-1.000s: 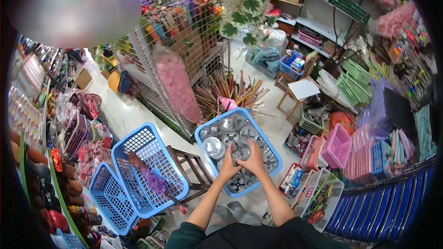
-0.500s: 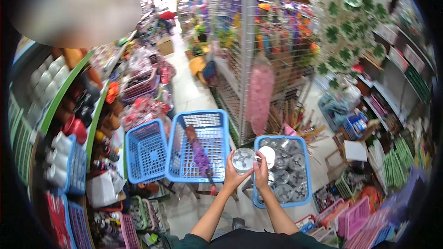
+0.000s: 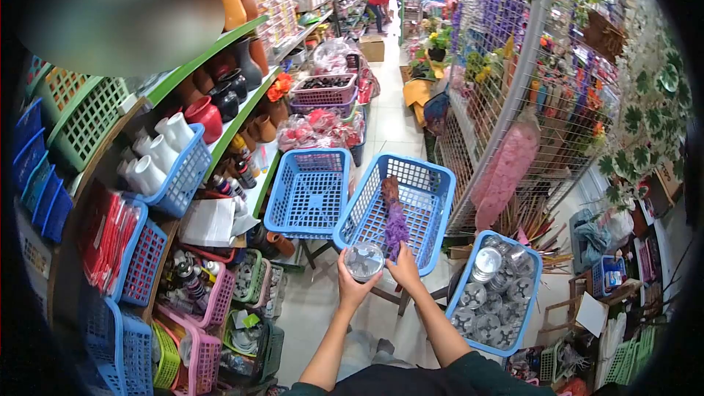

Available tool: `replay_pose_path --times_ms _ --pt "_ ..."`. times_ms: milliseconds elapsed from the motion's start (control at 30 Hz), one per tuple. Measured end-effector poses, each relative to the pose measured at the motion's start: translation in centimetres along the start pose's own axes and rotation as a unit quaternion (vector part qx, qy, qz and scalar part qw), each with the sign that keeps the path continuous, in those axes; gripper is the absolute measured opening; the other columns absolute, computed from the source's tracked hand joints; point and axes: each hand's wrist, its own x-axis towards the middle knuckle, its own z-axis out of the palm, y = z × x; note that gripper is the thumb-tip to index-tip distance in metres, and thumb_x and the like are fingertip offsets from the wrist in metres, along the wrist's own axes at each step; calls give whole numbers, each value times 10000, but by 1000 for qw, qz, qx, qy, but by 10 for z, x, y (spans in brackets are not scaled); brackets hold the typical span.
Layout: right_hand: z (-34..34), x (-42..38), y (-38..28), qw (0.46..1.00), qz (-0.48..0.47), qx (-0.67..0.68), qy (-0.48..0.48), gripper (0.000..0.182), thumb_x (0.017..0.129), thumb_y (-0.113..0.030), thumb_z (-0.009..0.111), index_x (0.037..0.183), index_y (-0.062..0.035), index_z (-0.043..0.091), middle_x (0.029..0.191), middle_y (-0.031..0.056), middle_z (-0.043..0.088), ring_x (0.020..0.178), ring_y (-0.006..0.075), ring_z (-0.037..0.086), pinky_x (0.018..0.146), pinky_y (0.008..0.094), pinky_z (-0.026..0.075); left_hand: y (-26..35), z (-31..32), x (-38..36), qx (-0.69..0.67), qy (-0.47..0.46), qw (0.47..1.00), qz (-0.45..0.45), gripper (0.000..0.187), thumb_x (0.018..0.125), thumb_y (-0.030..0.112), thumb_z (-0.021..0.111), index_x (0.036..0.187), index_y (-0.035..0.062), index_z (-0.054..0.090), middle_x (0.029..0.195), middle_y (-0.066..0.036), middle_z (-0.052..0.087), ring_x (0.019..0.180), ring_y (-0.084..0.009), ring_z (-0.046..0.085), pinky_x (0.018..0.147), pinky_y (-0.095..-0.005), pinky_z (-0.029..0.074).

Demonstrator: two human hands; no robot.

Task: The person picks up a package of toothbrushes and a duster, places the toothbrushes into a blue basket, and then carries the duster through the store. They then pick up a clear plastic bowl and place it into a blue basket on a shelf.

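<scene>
My left hand (image 3: 353, 287) grips a round clear plastic container (image 3: 364, 261) with a grey pattern showing through its top. Just right of it, my right hand (image 3: 404, 267) has its thumb and fingers apart, with nothing visible in them. Beyond that hand, a bunch of purple artificial flowers (image 3: 396, 224) with a brown end lies in a large blue basket (image 3: 343, 229); its lower end is hidden behind the hand. Similar round clear containers (image 3: 491, 304) fill another blue basket (image 3: 529, 315) on the right, where a white-topped one (image 3: 487, 262) lies on top.
Another blue basket (image 3: 308, 229) stands left of the large one. Shelves on the left hold white vases (image 3: 158, 154), dark pots (image 3: 227, 99) and packed baskets. A wire mesh rack (image 3: 506, 103) rises on the right. Down the aisle, a person in red (image 3: 380, 1) bends over.
The view has swung left, so the baskets appear further right. My right hand has come off the round container and moved to its right; my left hand still holds it.
</scene>
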Motion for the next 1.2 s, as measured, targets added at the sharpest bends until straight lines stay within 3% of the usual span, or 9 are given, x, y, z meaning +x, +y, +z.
replay_pose_path --times_ms 300,467,567,633,700,900,967,1033,1200 --pt "10 27 -10 995 44 15 91 590 756 -59 545 1318 -13 372 861 271 643 839 438 624 766 497 471 1 -46 27 27 -5 999 42 1055 600 330 872 1390 -7 260 1284 -219 459 1177 -337 486 982 -414 403" --pt "-11 7 -51 989 44 130 57 639 784 -41 602 1365 -54 338 933 239 623 882 368 614 799 410 465 18 -84 43 20 32 999 34 1043 608 246 877 1403 14 243 1311 -197 436 1217 -292 453 1023 -396 367" --pt "-1 2 -62 960 -114 184 180 649 783 5 598 1375 -53 338 970 201 617 867 310 611 794 370 459 20 -108 53 28 61 997 43 1044 607 249 878 1402 14 244 1306 -194 435 1212 -294 454 1025 -399 364" --pt "9 13 -56 946 -51 285 145 644 770 37 587 1363 -37 350 1033 178 609 894 269 609 801 352 455 22 -128 56 41 79 995 43 1032 606 254 871 1395 14 252 1311 -197 424 1206 -316 453 1014 -404 374" --pt "9 19 -58 976 24 199 86 496 734 -41 628 1215 6 515 962 186 639 882 269 621 791 339 462 24 -149 56 27 100 993 47 1022 606 240 869 1390 20 251 1310 -195 427 1205 -313 454 1014 -410 373" --pt "24 9 -91 962 -219 38 156 306 675 -87 636 966 -4 591 834 196 587 828 404 529 749 458 390 41 -231 46 41 182 980 71 1009 587 150 853 1388 29 252 1317 -160 412 1217 -280 435 1031 -402 363" --pt "26 4 -106 958 -253 -16 134 196 696 -143 638 846 -33 578 772 165 563 777 383 491 705 436 344 57 -262 42 204 240 942 114 1040 568 217 879 1376 18 256 1307 -183 423 1196 -311 461 1023 -409 372" --pt "20 -5 -138 940 -311 -46 133 159 731 -186 618 788 -46 570 743 141 559 746 362 472 689 429 332 59 -288 33 75 231 966 86 1128 493 230 918 1373 0 250 1315 -177 422 1187 -311 472 1026 -410 383" --pt "52 5 -183 900 -407 -46 150 185 713 -229 630 687 -67 543 685 112 524 714 328 468 683 410 337 78 -335 3 203 322 917 114 982 542 151 844 1348 10 299 1281 -192 446 1185 -324 475 1002 -417 396"
